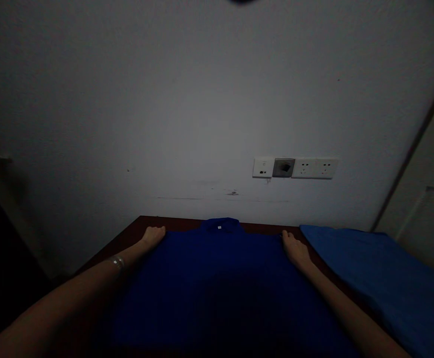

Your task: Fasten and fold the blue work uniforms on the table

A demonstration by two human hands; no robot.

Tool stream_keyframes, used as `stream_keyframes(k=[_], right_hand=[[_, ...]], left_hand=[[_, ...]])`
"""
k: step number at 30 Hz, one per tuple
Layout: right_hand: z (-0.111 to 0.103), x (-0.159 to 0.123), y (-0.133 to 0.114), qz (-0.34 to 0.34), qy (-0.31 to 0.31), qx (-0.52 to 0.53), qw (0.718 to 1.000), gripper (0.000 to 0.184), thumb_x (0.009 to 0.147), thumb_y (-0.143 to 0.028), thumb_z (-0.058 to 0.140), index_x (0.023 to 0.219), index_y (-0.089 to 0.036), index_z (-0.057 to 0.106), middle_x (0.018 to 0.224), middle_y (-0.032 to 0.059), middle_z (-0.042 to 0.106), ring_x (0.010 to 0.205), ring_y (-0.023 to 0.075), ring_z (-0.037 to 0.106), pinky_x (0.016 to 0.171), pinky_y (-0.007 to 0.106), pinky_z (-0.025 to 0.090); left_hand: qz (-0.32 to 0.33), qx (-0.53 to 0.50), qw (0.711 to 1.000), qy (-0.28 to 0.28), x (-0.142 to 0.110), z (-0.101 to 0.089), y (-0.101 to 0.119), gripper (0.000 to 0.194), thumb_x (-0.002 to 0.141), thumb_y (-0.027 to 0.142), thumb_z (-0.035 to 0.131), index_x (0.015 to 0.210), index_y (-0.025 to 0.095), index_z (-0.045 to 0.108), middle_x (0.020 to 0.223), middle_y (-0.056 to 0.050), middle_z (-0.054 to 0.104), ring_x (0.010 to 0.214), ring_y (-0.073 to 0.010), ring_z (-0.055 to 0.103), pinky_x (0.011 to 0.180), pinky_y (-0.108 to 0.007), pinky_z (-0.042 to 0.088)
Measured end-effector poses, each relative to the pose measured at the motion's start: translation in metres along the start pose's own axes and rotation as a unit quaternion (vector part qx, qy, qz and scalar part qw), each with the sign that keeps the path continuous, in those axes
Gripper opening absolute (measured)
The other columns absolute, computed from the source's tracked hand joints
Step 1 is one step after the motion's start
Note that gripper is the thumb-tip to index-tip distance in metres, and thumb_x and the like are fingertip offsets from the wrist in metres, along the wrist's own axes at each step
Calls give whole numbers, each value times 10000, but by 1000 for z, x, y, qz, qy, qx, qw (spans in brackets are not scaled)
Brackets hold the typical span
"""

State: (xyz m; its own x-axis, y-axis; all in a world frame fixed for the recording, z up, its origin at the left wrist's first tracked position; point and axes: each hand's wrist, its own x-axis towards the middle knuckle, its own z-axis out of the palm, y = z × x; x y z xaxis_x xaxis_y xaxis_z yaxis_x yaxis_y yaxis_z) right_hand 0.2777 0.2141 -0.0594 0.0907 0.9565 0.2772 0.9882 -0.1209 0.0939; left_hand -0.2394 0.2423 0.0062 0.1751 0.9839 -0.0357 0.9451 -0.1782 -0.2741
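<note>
A dark blue collared shirt [217,258] lies spread on a reddish-brown table [142,223], its collar toward the wall and a small white label inside the neck. My left hand [154,237] is closed on the shirt's left shoulder. At the opposite shoulder, my right hand [294,247] grips the cloth with bent fingers. Between the hands the fabric looks stretched fairly flat. Deep shadow hides the lower part of the shirt.
A lighter blue cloth [381,273] covers the table's right side. Behind the table rises a pale wall [202,124] with a row of sockets [295,168]. A white door [429,199] stands at the right.
</note>
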Motion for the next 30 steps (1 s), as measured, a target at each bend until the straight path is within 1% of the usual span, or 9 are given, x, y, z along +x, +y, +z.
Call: stream_keyframes(k=[5,9,11,14,17,20,24,28,30], right_hand=[[2,3,4,6,9,1,1000,332,894,-111,225,1120,-82,467,976,184,575,790,263,656,621,354,478],[7,4,2,14,-12,-8,1000,341,878,-75,237,1106,-92,490,982,195,579,798,259,661,623,349,483],[7,4,0,13,-16,-20,1000,340,875,-67,241,1091,-96,502,986,201,579,788,258,663,611,345,484],[4,4,-1,9,-14,-32,999,327,875,-68,249,1072,-92,509,989,211,576,786,255,662,605,340,482],[0,-1,3,19,-3,-21,1000,299,911,-167,251,1053,-94,504,974,200,580,779,255,659,609,344,476],[-6,-15,14,32,4,-4,999,339,930,-300,244,1063,-103,485,966,184,592,763,265,659,606,357,472],[-21,-51,37,5,-24,14,1000,364,930,-340,225,1094,-121,466,923,165,634,757,287,662,602,376,470],[-34,-101,60,-18,-60,10,998,366,919,-355,243,1119,-144,467,814,145,672,734,312,661,584,386,464],[-36,-125,69,-22,-66,13,998,378,915,-375,244,1121,-155,470,776,137,676,697,313,660,558,383,459]], left_hand=[[-42,49,997,34,15,-1,2,296,859,61,304,1015,36,553,895,-266,644,906,-328,629,739,-433,445],[-36,56,998,16,20,12,20,274,835,37,330,919,41,591,847,-250,656,857,-311,646,682,-385,451],[-40,55,998,9,20,17,29,277,832,39,326,915,37,590,837,-249,655,830,-308,650,656,-379,451],[-60,54,997,15,18,16,33,311,836,48,300,1025,24,546,895,-273,638,858,-314,642,658,-398,454],[-82,47,995,19,10,6,23,337,837,64,298,1099,30,507,935,-272,633,896,-299,635,699,-395,459],[-102,19,995,-9,-10,-5,7,330,853,162,314,1039,66,569,945,-244,646,907,-299,633,724,-393,466],[-86,-38,991,-96,-59,-16,-7,406,842,364,344,936,109,646,1032,-215,636,949,-340,612,741,-433,473],[-66,-68,986,-135,-120,-21,-4,483,821,464,339,956,115,645,1047,-207,634,955,-339,607,762,-449,474],[-65,-85,982,-157,-147,-19,0,505,812,500,337,907,115,651,996,-201,652,910,-329,626,751,-440,482]])
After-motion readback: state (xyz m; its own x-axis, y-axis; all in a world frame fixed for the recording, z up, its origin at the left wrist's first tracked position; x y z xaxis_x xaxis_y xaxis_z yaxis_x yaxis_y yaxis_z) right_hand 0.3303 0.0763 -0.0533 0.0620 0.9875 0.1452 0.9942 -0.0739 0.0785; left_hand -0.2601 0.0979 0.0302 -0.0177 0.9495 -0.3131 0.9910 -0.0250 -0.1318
